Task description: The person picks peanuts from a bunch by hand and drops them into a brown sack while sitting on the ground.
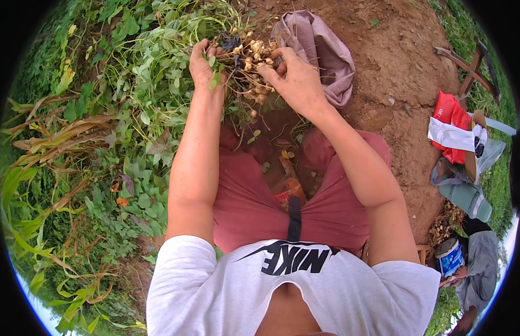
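My left hand [206, 63] is closed around the stems of a peanut plant, just above its roots. Pale peanut pods [256, 52] hang in a cluster among thin roots, between my two hands. My right hand [291, 77] is at the right side of this cluster, thumb and fingers pinching at the pods; exactly what lies between the fingertips is hard to tell. Behind my right hand lies a crumpled mauve cloth or woven sack [337, 63] on the soil. Leafy green vines [155, 71] spread left of my left hand.
Bare brown soil [394, 84] lies to the right. Along the right side are a wooden folding frame [474, 71], a red plastic packet [451, 122], a grey-green bottle [463, 199] and a blue-and-white bucket [449, 257] beside another person in grey [480, 260]. Dry corn leaves [71, 134] stand left.
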The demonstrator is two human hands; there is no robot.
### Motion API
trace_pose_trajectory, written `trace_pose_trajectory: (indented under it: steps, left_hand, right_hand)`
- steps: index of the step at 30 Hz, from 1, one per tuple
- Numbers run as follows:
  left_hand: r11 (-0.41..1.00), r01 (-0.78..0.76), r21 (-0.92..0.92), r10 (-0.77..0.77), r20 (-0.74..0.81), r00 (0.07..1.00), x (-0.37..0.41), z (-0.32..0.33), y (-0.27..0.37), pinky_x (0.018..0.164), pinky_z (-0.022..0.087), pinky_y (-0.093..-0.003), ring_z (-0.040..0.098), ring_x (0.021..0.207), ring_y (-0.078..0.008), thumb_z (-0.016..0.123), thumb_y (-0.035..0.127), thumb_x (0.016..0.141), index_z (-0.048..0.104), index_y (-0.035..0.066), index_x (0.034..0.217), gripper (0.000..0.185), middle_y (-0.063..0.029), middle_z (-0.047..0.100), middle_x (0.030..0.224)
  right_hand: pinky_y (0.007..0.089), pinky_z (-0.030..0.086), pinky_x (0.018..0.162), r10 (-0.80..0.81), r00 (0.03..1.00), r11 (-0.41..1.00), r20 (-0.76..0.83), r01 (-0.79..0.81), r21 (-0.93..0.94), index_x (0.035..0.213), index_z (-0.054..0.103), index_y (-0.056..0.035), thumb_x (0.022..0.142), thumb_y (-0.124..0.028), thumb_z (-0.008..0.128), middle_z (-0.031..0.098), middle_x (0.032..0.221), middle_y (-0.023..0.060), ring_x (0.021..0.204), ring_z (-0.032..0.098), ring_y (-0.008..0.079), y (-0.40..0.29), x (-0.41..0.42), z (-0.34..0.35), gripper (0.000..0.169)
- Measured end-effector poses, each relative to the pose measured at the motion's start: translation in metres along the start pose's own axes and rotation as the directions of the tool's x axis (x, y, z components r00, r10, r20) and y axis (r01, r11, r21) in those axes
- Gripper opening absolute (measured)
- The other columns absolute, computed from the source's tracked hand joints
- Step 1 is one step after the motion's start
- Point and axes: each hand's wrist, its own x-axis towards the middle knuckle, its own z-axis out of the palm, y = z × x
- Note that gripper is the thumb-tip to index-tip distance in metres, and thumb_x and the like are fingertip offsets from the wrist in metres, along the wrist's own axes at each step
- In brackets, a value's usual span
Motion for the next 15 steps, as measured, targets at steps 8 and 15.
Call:
trace_pose_trajectory:
  steps: [8,15]
  left_hand:
    - [0.998,-0.049,-0.044,0.044,-0.113,0.993,-0.009,0.012,-0.008,0.059,0.046,-0.0302,0.045,0.053,-0.0151,0.058,0.014,0.086,0.045,0.009,0.076,0.017,-0.0001,0.043,0.053]
    - [0.992,-0.046,0.115,0.054,-0.068,0.996,-0.019,0.014,-0.029,0.064,0.047,-0.0314,0.051,0.06,-0.0163,0.058,0.015,0.088,0.047,0.008,0.082,0.014,-0.0012,0.047,0.061]
  right_hand:
    - [0.039,0.048,0.084,-0.073,0.996,0.979,-0.046,0.08,0.186,0.122,0.049,-0.0071,0.079,-0.028,0.067,0.053,0.108,0.017,0.092,0.059,0.0322,0.016,0.009,0.047,0.051]
    - [0.0388,0.048,0.08,0.083,0.996,0.99,-0.016,-0.08,0.112,0.114,0.055,-0.0094,0.081,-0.027,0.066,0.053,0.108,0.0173,0.093,0.06,0.0312,0.013,0.016,0.048,0.039]
